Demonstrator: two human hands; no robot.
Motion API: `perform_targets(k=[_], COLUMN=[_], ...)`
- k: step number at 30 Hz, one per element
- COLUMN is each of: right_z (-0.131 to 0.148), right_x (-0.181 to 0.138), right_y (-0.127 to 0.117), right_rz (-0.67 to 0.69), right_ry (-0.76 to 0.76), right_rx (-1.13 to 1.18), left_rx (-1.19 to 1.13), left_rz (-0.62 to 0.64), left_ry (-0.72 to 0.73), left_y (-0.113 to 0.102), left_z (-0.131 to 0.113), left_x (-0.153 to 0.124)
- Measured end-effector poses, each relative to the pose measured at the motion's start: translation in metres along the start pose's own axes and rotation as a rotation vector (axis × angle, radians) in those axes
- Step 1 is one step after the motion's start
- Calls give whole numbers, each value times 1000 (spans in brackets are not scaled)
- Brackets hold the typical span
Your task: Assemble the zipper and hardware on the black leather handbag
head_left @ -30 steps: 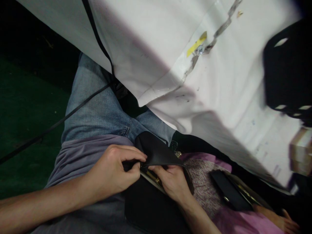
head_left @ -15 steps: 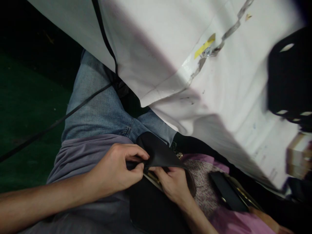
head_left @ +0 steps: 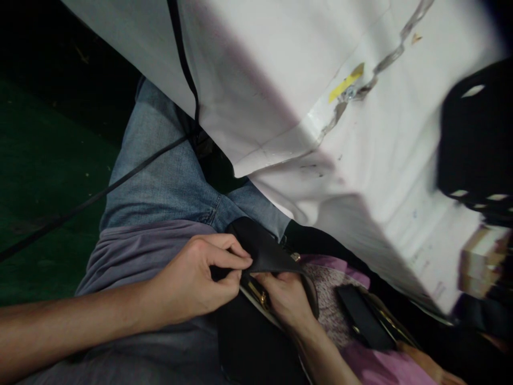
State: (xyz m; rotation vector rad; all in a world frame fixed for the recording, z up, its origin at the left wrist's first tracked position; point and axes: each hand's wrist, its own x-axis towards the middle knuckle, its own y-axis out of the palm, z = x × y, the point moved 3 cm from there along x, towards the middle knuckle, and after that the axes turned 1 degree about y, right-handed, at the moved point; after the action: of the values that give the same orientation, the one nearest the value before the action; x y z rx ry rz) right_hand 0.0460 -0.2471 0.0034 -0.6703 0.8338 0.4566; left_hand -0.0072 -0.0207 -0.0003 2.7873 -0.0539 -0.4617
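A black bag (head_left: 248, 342) lies in my lap, its flap (head_left: 260, 248) lifted towards the table edge. My left hand (head_left: 192, 283) is closed, pinching the near edge of the flap between thumb and fingers. Just under the flap, my right hand (head_left: 286, 297) curls its fingers round the bag's opening, beside a gold clasp (head_left: 256, 291). The fingertips of that hand are hidden by the flap.
A white table (head_left: 280, 80) slants overhead, with yellow tape and a black object (head_left: 476, 139) on it. A black cable (head_left: 120, 179) crosses my jeans. At the right a person in pink holds another black bag (head_left: 360, 315). A small box (head_left: 481, 256) sits at the far right.
My left hand has slid its pinch a little to the right along the flap. My right hand stays under the flap. The view has shifted slightly.
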Motion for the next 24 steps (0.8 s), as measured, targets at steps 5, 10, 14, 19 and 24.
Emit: perform_targets(k=[5, 10, 14, 19, 24], right_z=[-1, 0, 4, 10, 12], right_x=[-1, -4, -6, -6, -4], right_y=[1, -2, -9, -10, -8], right_rz=[-26, -64, -71, 12, -17], right_ry=[-7, -40, -24, 24, 63], right_rx=[45, 107, 86, 64, 11], left_rx=[50, 60, -66, -5, 23], left_rz=[40, -26, -31, -31, -50], left_ry=[86, 22, -257, -266, -247], left_y=[0, 1, 5, 6, 6], left_z=[-2, -3, 2, 5, 7], left_x=[-4, -6, -7, -11, -12])
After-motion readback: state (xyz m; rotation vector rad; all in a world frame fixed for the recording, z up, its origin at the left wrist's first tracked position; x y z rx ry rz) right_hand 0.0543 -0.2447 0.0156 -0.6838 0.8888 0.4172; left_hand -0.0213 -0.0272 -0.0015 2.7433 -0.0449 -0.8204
